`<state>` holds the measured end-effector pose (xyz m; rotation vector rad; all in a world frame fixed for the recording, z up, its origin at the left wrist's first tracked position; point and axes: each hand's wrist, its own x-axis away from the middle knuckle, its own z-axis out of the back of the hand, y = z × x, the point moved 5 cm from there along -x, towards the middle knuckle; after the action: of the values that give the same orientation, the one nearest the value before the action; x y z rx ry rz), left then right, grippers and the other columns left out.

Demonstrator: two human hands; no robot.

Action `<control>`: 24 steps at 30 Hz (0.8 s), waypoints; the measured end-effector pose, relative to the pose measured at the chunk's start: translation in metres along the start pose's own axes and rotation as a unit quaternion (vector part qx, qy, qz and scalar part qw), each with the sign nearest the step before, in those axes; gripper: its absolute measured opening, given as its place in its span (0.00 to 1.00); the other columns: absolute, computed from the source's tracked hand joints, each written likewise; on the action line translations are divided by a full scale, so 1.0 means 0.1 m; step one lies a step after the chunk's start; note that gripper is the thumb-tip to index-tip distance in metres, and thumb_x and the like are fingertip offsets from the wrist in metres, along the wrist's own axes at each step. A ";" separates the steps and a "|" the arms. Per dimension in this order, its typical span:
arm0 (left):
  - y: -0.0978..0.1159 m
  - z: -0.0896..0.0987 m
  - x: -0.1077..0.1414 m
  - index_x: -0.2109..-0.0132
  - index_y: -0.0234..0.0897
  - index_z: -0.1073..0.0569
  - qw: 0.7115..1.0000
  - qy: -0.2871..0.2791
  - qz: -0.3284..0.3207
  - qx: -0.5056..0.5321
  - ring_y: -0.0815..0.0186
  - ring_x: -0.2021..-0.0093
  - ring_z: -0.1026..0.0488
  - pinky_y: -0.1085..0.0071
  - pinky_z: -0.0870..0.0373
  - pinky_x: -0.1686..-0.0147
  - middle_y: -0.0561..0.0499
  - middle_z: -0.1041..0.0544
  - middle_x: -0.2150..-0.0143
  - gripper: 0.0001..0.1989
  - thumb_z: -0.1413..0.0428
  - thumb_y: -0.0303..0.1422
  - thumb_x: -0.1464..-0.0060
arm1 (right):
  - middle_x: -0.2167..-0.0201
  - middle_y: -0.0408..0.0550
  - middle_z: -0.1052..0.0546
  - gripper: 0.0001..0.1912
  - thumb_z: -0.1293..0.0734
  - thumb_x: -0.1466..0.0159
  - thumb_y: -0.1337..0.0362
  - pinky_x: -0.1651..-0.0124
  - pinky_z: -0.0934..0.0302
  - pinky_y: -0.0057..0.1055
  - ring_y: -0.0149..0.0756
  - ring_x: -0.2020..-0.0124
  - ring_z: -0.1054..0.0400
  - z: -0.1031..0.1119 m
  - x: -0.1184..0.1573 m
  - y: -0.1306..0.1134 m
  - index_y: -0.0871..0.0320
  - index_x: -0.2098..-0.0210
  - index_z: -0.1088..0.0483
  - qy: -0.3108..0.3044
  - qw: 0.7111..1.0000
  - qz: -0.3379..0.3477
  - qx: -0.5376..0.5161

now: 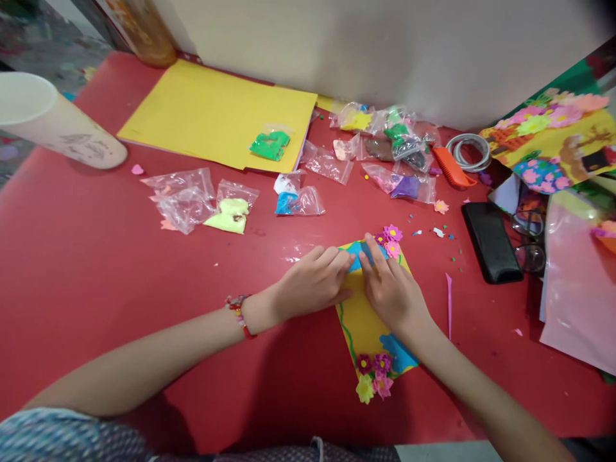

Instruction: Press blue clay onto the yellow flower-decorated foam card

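A yellow card (pixel 363 314) lies on the red table, edged with a green wavy line. Blue clay (pixel 355 255) covers its top end, and another blue patch (pixel 397 353) is at the lower right. Pink and magenta clay flowers (pixel 393 233) sit at the top right corner; more flowers, one of them yellow (pixel 364 389), are at the bottom. My left hand (pixel 315 282) has its fingers curled at the card's upper left, fingertips on the blue clay. My right hand (pixel 392 289) rests over the upper right, index finger extended and fingertips touching the blue clay.
Clay bags (pixel 232 206) lie behind and left of the card. A yellow folder (pixel 216 112) and a white cup (pixel 58 125) are at the back left. To the right are a black case (pixel 491 242), glasses (pixel 529 240), a pink tool (pixel 449 305) and an orange cutter (pixel 452 168).
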<state>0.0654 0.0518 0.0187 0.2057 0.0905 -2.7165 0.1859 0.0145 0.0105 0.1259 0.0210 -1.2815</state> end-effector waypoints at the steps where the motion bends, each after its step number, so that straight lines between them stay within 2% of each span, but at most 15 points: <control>1: 0.00 0.01 0.00 0.47 0.23 0.34 1.000 0.012 0.000 0.000 0.59 0.63 0.34 0.65 0.41 0.65 0.44 0.30 0.63 0.23 0.54 0.41 0.38 | 0.39 0.59 0.37 0.20 0.47 0.34 0.71 0.68 0.35 0.38 0.42 0.64 0.29 0.01 0.00 -0.01 0.61 0.45 0.35 0.010 1.000 0.006 0.006; 4: 0.00 0.03 0.01 0.48 0.24 0.34 0.999 0.043 -0.001 0.004 0.59 0.63 0.34 0.65 0.41 0.64 0.44 0.30 0.64 0.22 0.55 0.40 0.37 | 0.41 0.56 0.33 0.19 0.46 0.34 0.70 0.72 0.36 0.35 0.39 0.67 0.30 0.06 0.02 0.00 0.59 0.46 0.35 0.041 0.999 0.017 0.008; 7: -0.02 0.03 0.02 0.47 0.23 0.35 0.999 0.048 -0.001 0.008 0.59 0.63 0.34 0.65 0.42 0.65 0.44 0.30 0.64 0.22 0.56 0.40 0.37 | 0.42 0.56 0.32 0.18 0.44 0.35 0.71 0.72 0.36 0.35 0.39 0.67 0.29 0.11 0.06 0.05 0.60 0.48 0.34 0.062 0.997 0.035 0.001; 10: -0.04 0.02 0.03 0.46 0.24 0.36 0.999 0.033 0.000 0.008 0.58 0.63 0.34 0.64 0.42 0.66 0.44 0.31 0.64 0.23 0.58 0.41 0.36 | 0.42 0.58 0.33 0.16 0.43 0.36 0.71 0.64 0.32 0.35 0.40 0.61 0.28 0.17 0.09 0.12 0.62 0.50 0.32 0.081 0.994 0.036 -0.068; 13: -0.03 0.00 0.01 0.43 0.24 0.38 1.000 0.017 0.003 0.013 0.58 0.63 0.34 0.64 0.42 0.66 0.44 0.31 0.64 0.27 0.58 0.44 0.37 | 0.41 0.59 0.34 0.20 0.44 0.35 0.71 0.58 0.31 0.36 0.42 0.54 0.30 0.19 0.11 0.18 0.62 0.44 0.37 0.080 0.988 0.027 -0.130; 16: 0.01 -0.02 -0.02 0.40 0.24 0.41 1.000 0.011 0.003 0.017 0.56 0.62 0.34 0.63 0.42 0.64 0.43 0.31 0.63 0.32 0.58 0.48 0.38 | 0.39 0.61 0.38 0.24 0.44 0.36 0.73 0.60 0.32 0.40 0.45 0.54 0.32 0.15 0.11 0.17 0.62 0.40 0.42 0.043 0.993 0.032 -0.109; 20: 0.05 -0.03 -0.05 0.42 0.23 0.38 0.999 0.024 0.001 0.035 0.55 0.61 0.34 0.62 0.42 0.63 0.42 0.30 0.63 0.34 0.58 0.51 0.40 | 0.36 0.58 0.41 0.26 0.46 0.35 0.73 0.62 0.33 0.41 0.44 0.56 0.33 0.06 0.09 0.16 0.57 0.38 0.45 0.035 0.996 0.018 -0.083; 24: 0.04 0.00 -0.06 0.46 0.22 0.35 0.999 0.027 0.002 0.044 0.56 0.61 0.33 0.63 0.41 0.62 0.42 0.30 0.64 0.31 0.60 0.48 0.38 | 0.39 0.54 0.36 0.26 0.48 0.34 0.73 0.64 0.37 0.39 0.41 0.62 0.32 0.00 0.05 0.12 0.53 0.38 0.44 0.037 0.998 -0.003 -0.041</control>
<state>0.0721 0.0507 0.0197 0.3041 -0.0129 -2.7144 0.1987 0.0135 0.0113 0.1029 0.1382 -1.2804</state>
